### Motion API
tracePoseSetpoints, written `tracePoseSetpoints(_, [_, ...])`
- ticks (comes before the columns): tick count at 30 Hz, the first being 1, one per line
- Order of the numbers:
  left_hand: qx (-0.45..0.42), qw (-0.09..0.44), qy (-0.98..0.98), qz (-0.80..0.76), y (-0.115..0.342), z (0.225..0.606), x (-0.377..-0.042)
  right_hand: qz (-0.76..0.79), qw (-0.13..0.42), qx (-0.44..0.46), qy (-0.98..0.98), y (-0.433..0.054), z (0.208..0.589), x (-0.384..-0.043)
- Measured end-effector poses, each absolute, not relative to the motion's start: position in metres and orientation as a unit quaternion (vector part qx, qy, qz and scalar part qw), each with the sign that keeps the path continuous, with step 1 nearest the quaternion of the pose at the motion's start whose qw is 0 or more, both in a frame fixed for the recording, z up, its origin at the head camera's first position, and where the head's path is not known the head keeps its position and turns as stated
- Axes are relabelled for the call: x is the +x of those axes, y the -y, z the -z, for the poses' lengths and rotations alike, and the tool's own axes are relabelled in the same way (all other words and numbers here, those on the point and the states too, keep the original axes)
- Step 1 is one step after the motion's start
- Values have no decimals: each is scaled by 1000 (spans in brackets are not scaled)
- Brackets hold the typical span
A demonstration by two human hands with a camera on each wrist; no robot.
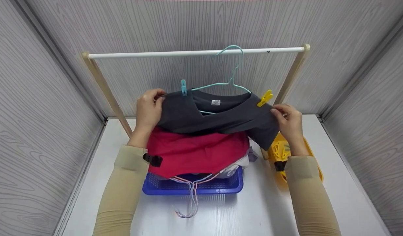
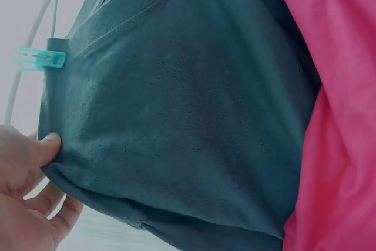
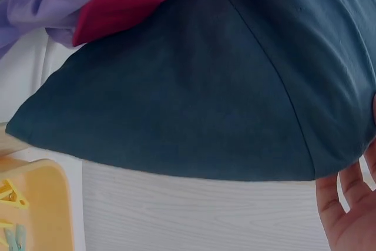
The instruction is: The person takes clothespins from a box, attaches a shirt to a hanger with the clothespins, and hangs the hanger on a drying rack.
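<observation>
A dark grey T-shirt [image 1: 217, 119] hangs on a light teal wire hanger [image 1: 217, 84] hooked over the white bar of a rack. Its left shoulder in the head view carries a blue clothespin [image 1: 184, 88], its right shoulder a yellow clothespin [image 1: 265, 98]. My left hand [image 1: 149, 108] pinches the shirt's shoulder edge outside the blue clothespin, thumb on the front of the cloth in the left wrist view. With thumb and fingers my right hand [image 1: 289, 123] pinches the opposite shoulder beyond the yellow clothespin; that sleeve drapes down below it.
Behind the shirt stands the rack bar [image 1: 139, 55] on wooden legs. Below, a blue basket [image 1: 194, 190] holds a red garment [image 1: 198, 152], other clothes and several wire hangers [image 1: 193, 196]. A yellow bin [image 1: 314, 164] of clothespins [image 1: 281, 150] sits under my right forearm.
</observation>
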State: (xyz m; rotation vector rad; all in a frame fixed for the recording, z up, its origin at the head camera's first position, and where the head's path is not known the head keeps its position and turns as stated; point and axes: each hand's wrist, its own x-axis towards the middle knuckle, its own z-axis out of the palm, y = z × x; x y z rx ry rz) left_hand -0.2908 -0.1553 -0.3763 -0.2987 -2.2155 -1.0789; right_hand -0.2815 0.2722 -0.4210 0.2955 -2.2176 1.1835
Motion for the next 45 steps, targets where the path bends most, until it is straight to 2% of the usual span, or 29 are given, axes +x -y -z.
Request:
tracePoseSetpoints(10, [-113, 320, 848, 407, 139, 369, -309, -434, 301, 49, 848, -278, 421, -285])
tracePoseSetpoints(30, [-99, 341, 869, 345, 129, 368, -324, -438, 330, 39, 835, -281, 428, -285])
tracePoseSetpoints(33, [-92, 311, 881, 344, 130, 372, -325, -438, 327, 42, 837, -282, 431, -286])
tracePoseSetpoints(40, [-111, 188, 927, 304, 133, 379, -321, -418, 322, 48, 848, -282, 434, -286])
tracePoseSetpoints(45, [-119, 138, 947, 266, 134, 386, -314, -376, 319, 39, 869, -281, 433, -283])
